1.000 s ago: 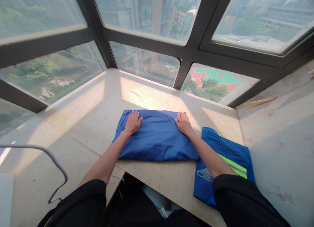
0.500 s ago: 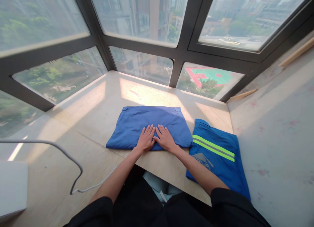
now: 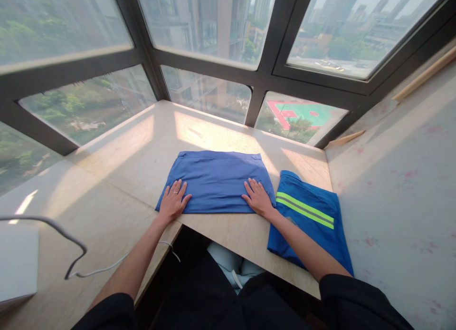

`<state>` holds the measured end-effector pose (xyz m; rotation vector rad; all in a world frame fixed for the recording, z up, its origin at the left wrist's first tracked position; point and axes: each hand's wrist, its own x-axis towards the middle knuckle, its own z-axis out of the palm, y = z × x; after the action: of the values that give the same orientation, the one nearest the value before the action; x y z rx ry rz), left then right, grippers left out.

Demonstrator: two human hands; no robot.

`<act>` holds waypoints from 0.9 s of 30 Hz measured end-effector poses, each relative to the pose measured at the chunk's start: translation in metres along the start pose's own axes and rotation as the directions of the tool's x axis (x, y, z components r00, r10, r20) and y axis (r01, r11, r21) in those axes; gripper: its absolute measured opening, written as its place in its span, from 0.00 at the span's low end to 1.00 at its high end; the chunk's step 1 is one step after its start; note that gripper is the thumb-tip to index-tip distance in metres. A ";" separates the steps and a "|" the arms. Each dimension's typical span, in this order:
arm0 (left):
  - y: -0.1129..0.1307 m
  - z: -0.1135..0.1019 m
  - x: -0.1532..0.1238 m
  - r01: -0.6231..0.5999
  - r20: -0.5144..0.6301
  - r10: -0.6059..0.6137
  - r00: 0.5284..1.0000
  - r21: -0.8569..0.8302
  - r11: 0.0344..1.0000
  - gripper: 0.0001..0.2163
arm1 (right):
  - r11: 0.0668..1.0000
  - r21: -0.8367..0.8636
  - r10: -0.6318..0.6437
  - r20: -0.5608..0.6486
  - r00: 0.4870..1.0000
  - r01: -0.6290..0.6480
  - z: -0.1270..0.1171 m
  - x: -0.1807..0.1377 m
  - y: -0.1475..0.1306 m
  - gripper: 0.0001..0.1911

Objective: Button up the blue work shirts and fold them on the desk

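Note:
A folded blue garment lies flat before me, its waistband-like edge towards the window. My left hand rests palm down on its left part, fingers spread, a ring on one finger. On its right part lies my right hand, also flat with fingers apart. Beside it on the right is a second folded garment, brighter blue with a yellow-green and grey reflective stripe; my right forearm crosses over it and hides part of it.
Pale wood-look tabletop runs up to dark window frames. A white box stands at the left edge, with a grey-white cable near it. A flowered wall bounds the right side.
My hands have moved apart from the middle of the garment, the left one to the left and the right one to the right. The cloth now shows horizontal creases.

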<state>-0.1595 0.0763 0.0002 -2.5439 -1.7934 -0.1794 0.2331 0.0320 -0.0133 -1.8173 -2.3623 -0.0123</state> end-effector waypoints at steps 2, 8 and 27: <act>-0.007 0.001 -0.003 0.013 0.006 -0.013 1.000 0.015 1.000 0.30 | 1.000 -0.005 -0.001 0.002 1.000 0.001 0.001 0.000 0.000 0.33; -0.022 0.002 0.002 -0.005 0.020 0.004 1.000 0.021 1.000 0.30 | 1.000 -0.001 -0.019 0.008 1.000 0.019 0.003 -0.001 -0.007 0.33; -0.063 -0.031 0.060 0.167 -0.008 -0.168 0.986 0.146 0.975 0.24 | 0.916 0.265 -0.339 0.107 0.935 0.301 -0.027 -0.055 -0.031 0.45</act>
<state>-0.2015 0.1512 0.0348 -2.2974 -1.9448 -0.0429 0.2208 -0.0320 0.0089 -1.3476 -2.6039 0.3736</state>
